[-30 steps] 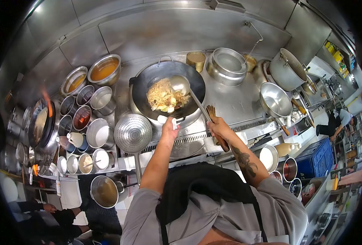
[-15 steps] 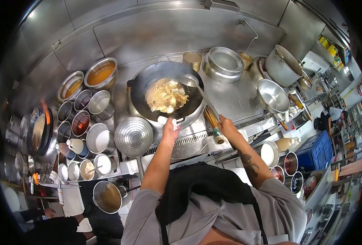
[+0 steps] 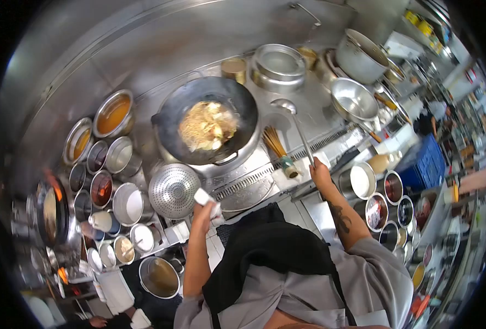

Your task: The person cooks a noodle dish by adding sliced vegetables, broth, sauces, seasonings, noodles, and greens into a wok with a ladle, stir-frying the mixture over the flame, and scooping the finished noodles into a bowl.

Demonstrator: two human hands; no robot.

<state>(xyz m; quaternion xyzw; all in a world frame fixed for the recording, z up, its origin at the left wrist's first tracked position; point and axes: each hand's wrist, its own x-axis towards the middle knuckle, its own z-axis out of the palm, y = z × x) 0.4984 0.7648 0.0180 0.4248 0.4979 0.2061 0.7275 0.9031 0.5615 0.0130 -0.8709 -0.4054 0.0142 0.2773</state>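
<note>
A folded white cloth (image 3: 206,200) is gripped in my left hand (image 3: 201,216), which is off the wok and beside the perforated strainer (image 3: 173,189). The black wok (image 3: 169,129) sits on the burner, and noodles with pale pieces (image 3: 206,127) steam inside it. My right hand (image 3: 321,173) is closed around the handle of a steel ladle (image 3: 301,131). The ladle's bowl is outside the wok, over the steel counter to its right. A bamboo brush (image 3: 280,153) with a wrapped end lies between wok and ladle.
Steel pots and bowls of sauces and seasonings crowd the left, among them an orange liquid bowl (image 3: 113,114). Behind stand a lidded pot (image 3: 278,82) and a large stockpot (image 3: 361,57). A wide pan (image 3: 355,100) and white-filled pot (image 3: 362,182) are right. Another person's hand (image 3: 98,322) shows lower left.
My left hand with the cloth has drawn back from the wok's near edge. My right hand has carried the ladle out of the wok to the right. The view has tilted.
</note>
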